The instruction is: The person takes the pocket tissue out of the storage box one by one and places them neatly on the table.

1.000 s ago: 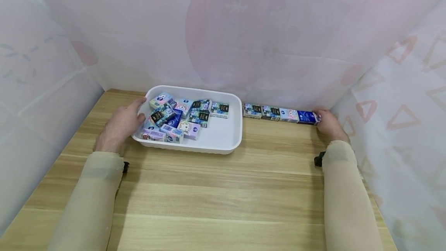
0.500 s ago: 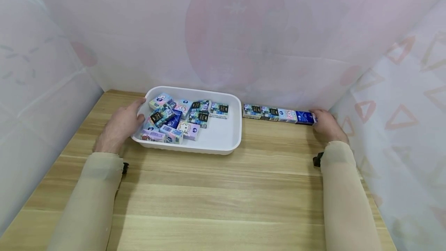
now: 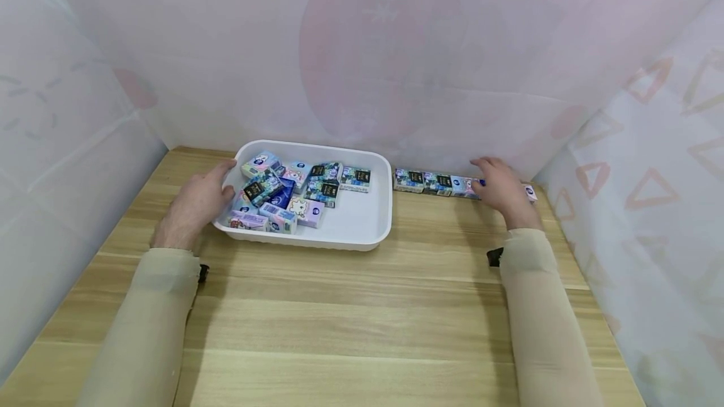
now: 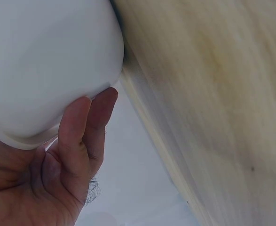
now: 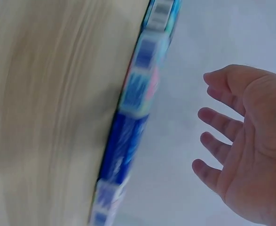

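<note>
A white plastic tray [image 3: 362, 222] stands at the back of the table, with several small tissue packs [image 3: 307, 211] jumbled mostly in its left part. My left hand [image 3: 195, 203] holds the tray's left side; the left wrist view shows its fingers [image 4: 74, 125] curled against the outer wall. To the right of the tray, several tissue packs [image 3: 409, 179] form a row along the back wall. Above that row hovers my right hand [image 3: 503, 190], fingers loosely spread and holding nothing. It partly covers a dark blue pack [image 5: 121, 146]. A pale pack [image 3: 530, 193] ends the row on the right.
Light wood-grain table [image 3: 362, 313] extends in front of the tray and row. Pale patterned cloth walls [image 3: 384, 68] enclose the back and both sides. The row lies close against the back wall.
My right hand has let go of the pack at the row's right end, risen and moved left. That pale pack now shows there. My left hand and the tray have stayed put.
</note>
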A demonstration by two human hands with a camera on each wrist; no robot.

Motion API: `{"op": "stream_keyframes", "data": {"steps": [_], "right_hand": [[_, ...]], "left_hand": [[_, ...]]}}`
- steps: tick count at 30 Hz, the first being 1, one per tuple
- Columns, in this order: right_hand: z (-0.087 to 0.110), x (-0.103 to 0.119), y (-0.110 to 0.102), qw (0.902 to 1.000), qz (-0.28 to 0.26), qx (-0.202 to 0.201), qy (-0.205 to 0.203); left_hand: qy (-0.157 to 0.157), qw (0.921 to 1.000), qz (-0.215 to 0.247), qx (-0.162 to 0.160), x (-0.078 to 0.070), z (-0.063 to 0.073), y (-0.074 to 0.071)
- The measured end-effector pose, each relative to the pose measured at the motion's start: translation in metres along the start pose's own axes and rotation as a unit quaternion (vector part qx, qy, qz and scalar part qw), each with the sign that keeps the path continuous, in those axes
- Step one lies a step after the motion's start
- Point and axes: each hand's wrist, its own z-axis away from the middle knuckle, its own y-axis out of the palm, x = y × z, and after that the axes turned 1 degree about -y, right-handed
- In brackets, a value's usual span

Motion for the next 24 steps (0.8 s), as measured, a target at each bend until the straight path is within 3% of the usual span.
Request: {"op": "stream_keyframes", "data": {"steps": [14,24], "right_hand": [[-0.004,0.077,0.006,0.9952,0.062,-0.029,-0.07],[0.0,0.128,0.019,0.9808,0.086,-0.101,-0.143]], "left_hand": [[-0.008,1.0,0.001,0.006,0.0,-0.002,-0.001],[-0.004,1.0,-0.002,0.0,0.001,-0.001,0.001]]}}
